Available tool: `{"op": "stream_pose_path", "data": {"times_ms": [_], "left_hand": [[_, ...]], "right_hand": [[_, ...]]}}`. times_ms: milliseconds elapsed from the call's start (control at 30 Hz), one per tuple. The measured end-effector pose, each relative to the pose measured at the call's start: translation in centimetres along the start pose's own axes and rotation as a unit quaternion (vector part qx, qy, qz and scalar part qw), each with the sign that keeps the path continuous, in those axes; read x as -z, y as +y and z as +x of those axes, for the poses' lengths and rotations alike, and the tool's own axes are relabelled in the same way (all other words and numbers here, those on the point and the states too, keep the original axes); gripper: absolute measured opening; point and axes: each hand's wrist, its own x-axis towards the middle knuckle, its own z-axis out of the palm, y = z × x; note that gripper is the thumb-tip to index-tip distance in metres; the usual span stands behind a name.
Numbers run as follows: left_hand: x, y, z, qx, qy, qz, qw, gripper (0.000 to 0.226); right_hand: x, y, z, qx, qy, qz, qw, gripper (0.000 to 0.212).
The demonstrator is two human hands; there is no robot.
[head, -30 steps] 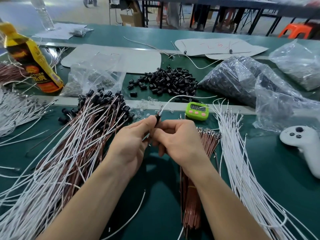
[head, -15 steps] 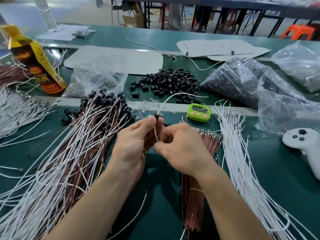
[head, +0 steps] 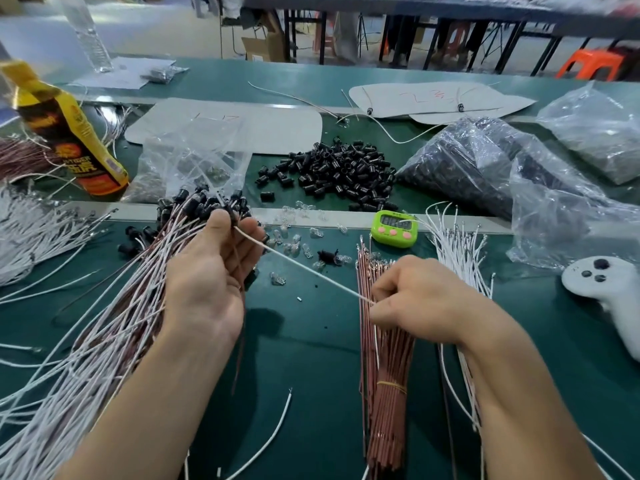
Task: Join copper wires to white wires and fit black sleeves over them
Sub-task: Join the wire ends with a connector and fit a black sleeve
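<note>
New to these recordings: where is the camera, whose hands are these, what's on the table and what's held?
No machine here: a person works bare-handed, filmed by a camera on their own head, looking down. On the green table lie a banded bundle of copper wires, loose white wires, a pile of black sleeves, a heap of finished wires, a green timer and a white controller. The left hand and right hand pinch one white wire stretched between them.
</note>
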Motion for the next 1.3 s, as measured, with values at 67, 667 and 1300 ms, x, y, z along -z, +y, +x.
{"op": "stream_pose_path", "data": {"times_ms": [67, 667, 1300], "left_hand": [[-0.3, -0.4, -0.4, -0.014, -0.018, -0.003, 1.000, 0.023], [0.4, -0.4, 0.4, -0.042, 0.009, 0.045, 0.998, 0.018], [-1.8, -5.3, -2.2, -0.084, -0.013, 0.215, 0.973, 0.011]], "right_hand": [[0.6, 0.8, 0.1, -0.042, 0.018, 0.002, 0.999, 0.030], [1.5, 2.6, 0.0, -0.072, 0.145, -0.056, 0.985, 0.040], [-5.9, -3.6, 2.2, 0.069, 0.154, 0.258, 0.951, 0.049]]}}
